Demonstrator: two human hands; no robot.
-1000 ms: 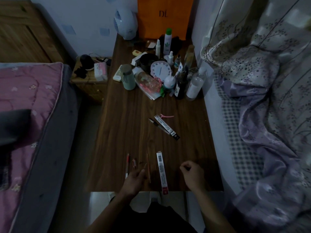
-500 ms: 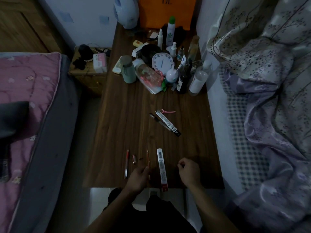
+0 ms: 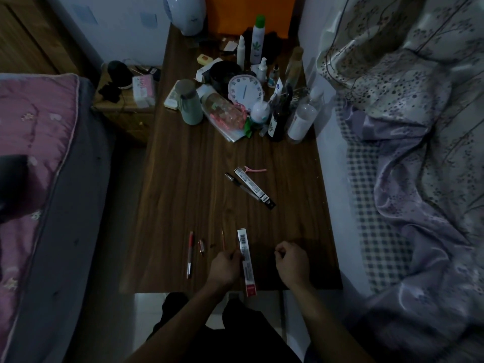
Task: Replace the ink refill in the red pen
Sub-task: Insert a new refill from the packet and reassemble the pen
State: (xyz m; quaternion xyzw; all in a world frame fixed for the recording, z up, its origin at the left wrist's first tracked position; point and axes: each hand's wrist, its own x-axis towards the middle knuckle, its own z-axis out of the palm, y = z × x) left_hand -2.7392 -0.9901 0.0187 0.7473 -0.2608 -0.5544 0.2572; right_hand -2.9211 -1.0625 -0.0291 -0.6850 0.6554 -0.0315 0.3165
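The red pen barrel (image 3: 190, 254) lies on the wooden table (image 3: 183, 192) near its front edge. A small loose pen part (image 3: 201, 247) sits just right of it. A thin refill (image 3: 223, 239) lies further right, its near end hidden by my left hand (image 3: 225, 265). That hand's fingertips pinch the left edge of a long white refill pack (image 3: 247, 268) with a red end, which overhangs the table edge. My right hand (image 3: 292, 260) rests on the table right of the pack. Its fingers are curled, with nothing visible in them.
A second refill pack (image 3: 255, 188), a dark pen (image 3: 235, 180) and a pink clip (image 3: 255, 169) lie mid-table. Bottles, a clock (image 3: 245, 90) and a cup (image 3: 190, 106) crowd the far end. A pink bed (image 3: 34, 153) lies to the left and a quilt (image 3: 419, 127) to the right.
My left hand has moved right from over the thin refill to the refill pack and taken its edge. The right hand has stayed curled in place. The view tilted down slightly.
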